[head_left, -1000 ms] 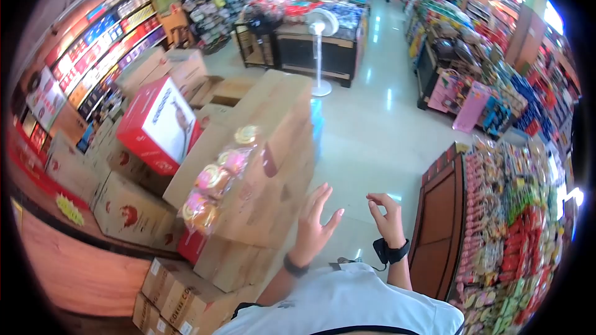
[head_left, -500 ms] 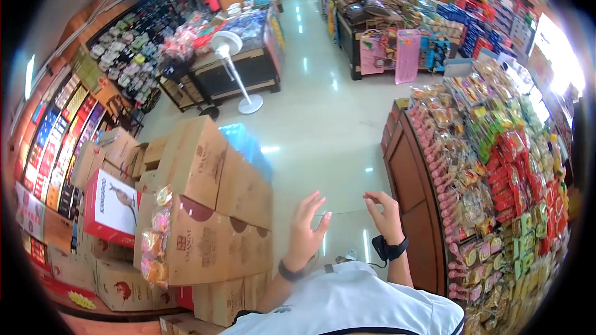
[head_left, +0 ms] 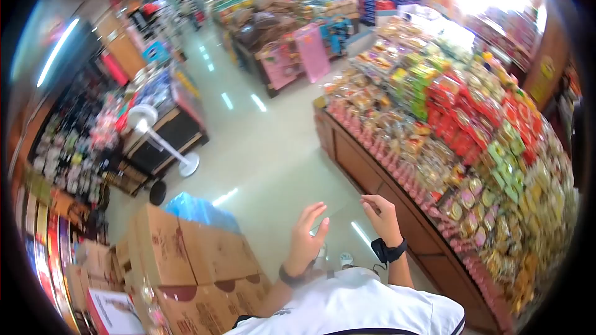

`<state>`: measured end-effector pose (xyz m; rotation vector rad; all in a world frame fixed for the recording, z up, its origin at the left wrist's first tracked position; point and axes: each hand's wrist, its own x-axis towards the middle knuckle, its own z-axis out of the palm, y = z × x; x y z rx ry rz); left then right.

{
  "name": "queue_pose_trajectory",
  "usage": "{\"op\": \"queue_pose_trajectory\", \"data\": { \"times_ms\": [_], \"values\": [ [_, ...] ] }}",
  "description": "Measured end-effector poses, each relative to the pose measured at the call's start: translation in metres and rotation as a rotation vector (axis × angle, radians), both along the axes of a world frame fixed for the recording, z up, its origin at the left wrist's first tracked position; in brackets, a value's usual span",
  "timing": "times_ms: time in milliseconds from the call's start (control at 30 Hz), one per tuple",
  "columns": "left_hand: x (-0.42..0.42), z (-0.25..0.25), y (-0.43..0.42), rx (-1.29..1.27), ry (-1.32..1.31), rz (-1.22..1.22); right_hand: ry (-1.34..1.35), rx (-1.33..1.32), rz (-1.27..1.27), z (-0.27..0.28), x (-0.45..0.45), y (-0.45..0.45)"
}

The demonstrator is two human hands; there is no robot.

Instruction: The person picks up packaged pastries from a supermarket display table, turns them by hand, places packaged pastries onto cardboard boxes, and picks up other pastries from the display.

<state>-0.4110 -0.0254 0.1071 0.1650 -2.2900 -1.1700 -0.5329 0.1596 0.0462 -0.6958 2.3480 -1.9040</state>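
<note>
My left hand (head_left: 305, 236) is raised over the tiled floor (head_left: 273, 180) in front of my body, fingers apart and holding nothing. To its right, my right hand (head_left: 381, 217) is also raised, with bent fingers spread from the thumb and nothing between them. A black band (head_left: 389, 250) sits on my right wrist. Neither hand touches anything. Nearest to my right hand is the wooden side of a display counter (head_left: 366, 167) heaped with packaged snacks (head_left: 434, 130). Stacked cardboard boxes (head_left: 217, 254) stand to the left of my left hand.
A white fan (head_left: 188, 164) stands near a dark table (head_left: 167, 130). Blue plastic-wrapped goods (head_left: 202, 211) lie behind the boxes. Farther off is a goods stand with a pink item (head_left: 311, 53) hanging in front. A red and white box (head_left: 115, 313) is at the lower left.
The view has turned right, so the boxes, fan and dark table have shifted left and the snack counter fills more of the right side. Both hands keep nearly the same raised pose.
</note>
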Motion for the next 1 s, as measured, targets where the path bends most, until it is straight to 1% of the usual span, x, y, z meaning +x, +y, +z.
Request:
{"op": "queue_pose_trajectory", "data": {
  "times_ms": [67,200,300,367,433,600,667,767,867,933,1000],
  "values": [
    [-0.012,-0.008,-0.005,0.021,0.015,-0.087,0.016,0.033,-0.082,0.003,0.004,0.005],
    [-0.035,-0.002,-0.02,0.082,-0.017,-0.283,-0.003,-0.066,-0.234,0.009,0.014,0.007],
    [-0.052,-0.006,-0.032,0.078,0.016,-0.384,0.035,0.043,-0.331,0.032,0.028,0.002],
    [-0.062,-0.015,-0.043,0.048,0.036,-0.431,0.082,0.047,-0.382,0.029,0.037,-0.003],
    [-0.069,-0.019,-0.049,0.092,0.004,-0.498,0.108,0.088,-0.416,0.024,0.046,-0.006],
    [-0.079,-0.031,-0.048,0.196,-0.025,-0.591,0.071,0.192,-0.478,0.018,0.071,-0.006],
    [-0.087,-0.04,-0.037,0.207,-0.034,-0.681,0.05,0.215,-0.537,0.02,0.082,0.0],
    [-0.098,-0.04,-0.014,0.189,-0.085,-0.811,0.03,0.2,-0.676,0.021,0.099,0.02],
    [-0.105,-0.032,0.01,0.196,-0.071,-0.939,0.003,0.184,-0.827,0.019,0.111,0.038],
    [-0.113,-0.027,0.025,0.159,-0.062,-0.972,-0.034,0.163,-0.895,0.021,0.115,0.049],
    [-0.119,-0.027,0.04,0.14,-0.068,-0.981,-0.055,0.132,-0.896,0.02,0.116,0.061]
  ]
}}
